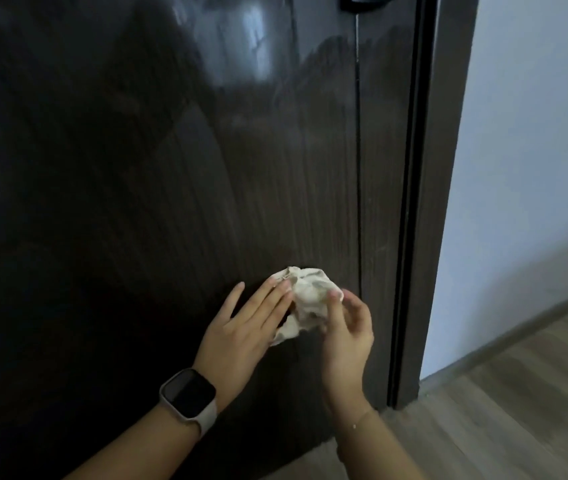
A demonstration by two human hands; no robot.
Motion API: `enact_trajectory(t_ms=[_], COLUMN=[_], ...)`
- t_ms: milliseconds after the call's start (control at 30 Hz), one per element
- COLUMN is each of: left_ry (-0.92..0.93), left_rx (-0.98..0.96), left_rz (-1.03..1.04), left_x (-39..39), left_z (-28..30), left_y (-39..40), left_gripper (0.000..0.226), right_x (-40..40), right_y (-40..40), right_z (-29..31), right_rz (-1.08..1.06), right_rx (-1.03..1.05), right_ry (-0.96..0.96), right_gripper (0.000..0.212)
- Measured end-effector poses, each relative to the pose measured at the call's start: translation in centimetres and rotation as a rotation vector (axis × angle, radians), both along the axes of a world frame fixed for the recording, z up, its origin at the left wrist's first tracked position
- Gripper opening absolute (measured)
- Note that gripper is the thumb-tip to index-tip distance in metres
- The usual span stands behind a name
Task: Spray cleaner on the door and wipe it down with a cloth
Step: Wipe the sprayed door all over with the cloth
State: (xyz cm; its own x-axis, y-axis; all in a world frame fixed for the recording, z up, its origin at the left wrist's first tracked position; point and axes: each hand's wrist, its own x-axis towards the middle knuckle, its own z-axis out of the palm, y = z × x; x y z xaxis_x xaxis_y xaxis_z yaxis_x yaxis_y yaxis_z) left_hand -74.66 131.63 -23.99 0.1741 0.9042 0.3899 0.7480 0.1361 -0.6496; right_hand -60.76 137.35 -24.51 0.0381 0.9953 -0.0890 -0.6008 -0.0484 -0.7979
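Observation:
A glossy dark brown door (157,174) fills most of the view. A crumpled cream cloth (305,296) is bunched against its lower part. My left hand (244,327), with a smartwatch on the wrist, lies flat with fingers stretched out, the fingertips on the cloth's left side. My right hand (346,327) pinches the cloth's right side between thumb and fingers. No spray bottle is visible.
The dark door frame (428,202) runs down to the right of the door. A pale wall (525,168) with a skirting board stands further right. Wood-look flooring (504,417) lies at the lower right. A black handle plate (367,1) shows at the top edge.

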Motion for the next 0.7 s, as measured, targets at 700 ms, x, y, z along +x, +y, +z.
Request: enact_trajectory(t_ms=[700], left_ry=[-0.192], left_rx=[0.196], left_rz=[0.21], left_x=[-4.5], left_z=[-3.7], left_y=[-3.1], left_gripper=[0.122], right_x=[-6.1], right_y=[1.2], right_z=[-4.6], right_rz=[-0.39], right_rx=[0.403], right_ry=[-0.489], right_gripper=[0.017])
